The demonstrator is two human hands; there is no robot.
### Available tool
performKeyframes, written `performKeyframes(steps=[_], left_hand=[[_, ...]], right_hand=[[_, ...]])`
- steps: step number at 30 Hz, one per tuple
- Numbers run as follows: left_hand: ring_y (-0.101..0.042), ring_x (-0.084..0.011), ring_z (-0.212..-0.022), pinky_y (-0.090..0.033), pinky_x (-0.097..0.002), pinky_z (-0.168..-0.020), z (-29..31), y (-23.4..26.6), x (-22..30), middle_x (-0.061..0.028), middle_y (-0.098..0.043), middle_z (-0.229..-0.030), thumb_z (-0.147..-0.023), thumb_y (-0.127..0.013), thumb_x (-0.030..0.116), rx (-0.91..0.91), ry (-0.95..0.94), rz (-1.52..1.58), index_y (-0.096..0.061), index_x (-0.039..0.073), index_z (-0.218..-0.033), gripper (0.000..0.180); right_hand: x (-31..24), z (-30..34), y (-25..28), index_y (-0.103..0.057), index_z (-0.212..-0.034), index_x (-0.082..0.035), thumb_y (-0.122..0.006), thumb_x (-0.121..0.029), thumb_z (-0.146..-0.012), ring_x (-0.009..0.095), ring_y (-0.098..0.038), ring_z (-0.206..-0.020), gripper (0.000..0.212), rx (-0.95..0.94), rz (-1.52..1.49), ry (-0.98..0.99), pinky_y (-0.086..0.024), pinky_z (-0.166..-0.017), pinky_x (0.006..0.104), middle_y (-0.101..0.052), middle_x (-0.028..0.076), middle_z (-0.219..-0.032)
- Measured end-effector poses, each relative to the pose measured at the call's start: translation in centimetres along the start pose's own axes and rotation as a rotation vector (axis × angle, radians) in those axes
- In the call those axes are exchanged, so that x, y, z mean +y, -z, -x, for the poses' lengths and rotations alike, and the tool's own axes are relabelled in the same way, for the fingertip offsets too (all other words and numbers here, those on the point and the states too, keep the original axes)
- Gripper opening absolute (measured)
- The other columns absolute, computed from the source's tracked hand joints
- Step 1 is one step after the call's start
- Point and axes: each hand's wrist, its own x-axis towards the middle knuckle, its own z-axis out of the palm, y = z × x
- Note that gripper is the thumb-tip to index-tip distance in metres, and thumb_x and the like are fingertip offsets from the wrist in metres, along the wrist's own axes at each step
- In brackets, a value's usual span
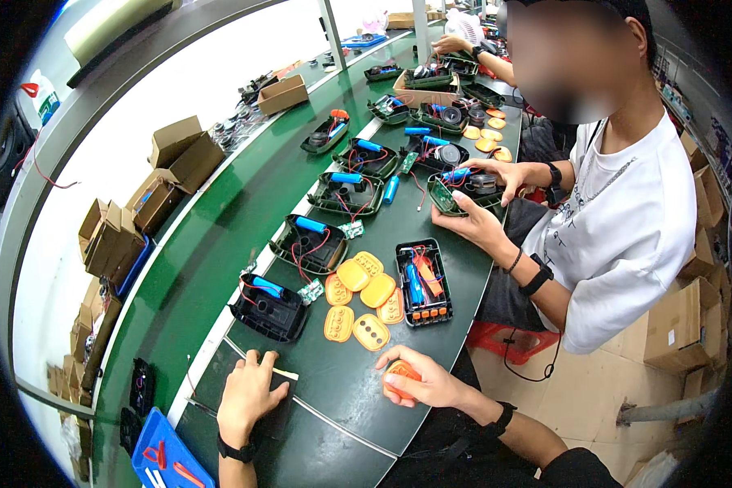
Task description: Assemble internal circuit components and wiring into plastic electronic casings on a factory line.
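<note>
Right hand was clamped round an orange keypad at the table edge; left hand lay flat and empty. The open black housing sat just ahead, long axis pointing away, nearer the right.

brown cardboard boxes | left shelf, open || more boxes | right floor, stacked

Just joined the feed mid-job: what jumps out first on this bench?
A cluster of orange rubber keypads lies mid-bench, between two open black housings with blue battery cells. The right hand holds one orange keypad at the near edge, while the left hand rests flat on the green bench. Beside them, a co-worker in a white shirt holds another open housing.
</note>
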Motion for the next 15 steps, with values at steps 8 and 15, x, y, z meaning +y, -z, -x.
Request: performKeyframes(steps=[8,15], left_hand=[[-0.065,-0.0393,-0.097,-0.058,-0.0462,-0.079,0.2,-0.2,0.3,-0.0228,-0.059,-0.114,-0.079,-0.077,0.031,0.021,0.018,-0.032,-0.056,0.006,-0.128,0.059],[-0.065,-0.0368,-0.095,-0.058,-0.0447,-0.076,0.2,-0.4,0.4,-0.0198,-0.059,-0.111,-0.078,-0.077,0.031,0.045,0.010,-0.034,-0.057,0.006,-0.124,0.056]], right_hand=[[-0.4,-0.4,1.1,-0.043,-0.126,-0.014,-0.041,-0.023,-0.109,0.010,-0.042,-0.053,0.020,0.163,-0.508,-0.100,-0.034,-0.047,0.0197,-0.053,0.011,-0.079],[-1.0,-0.7,1.4,-0.041,-0.135,-0.015,-0.039,-0.024,-0.109,0.012,-0.047,-0.059,0.028,0.181,-0.670,-0.154,-0.033,-0.046,0.0201,-0.054,0.012,-0.085]])
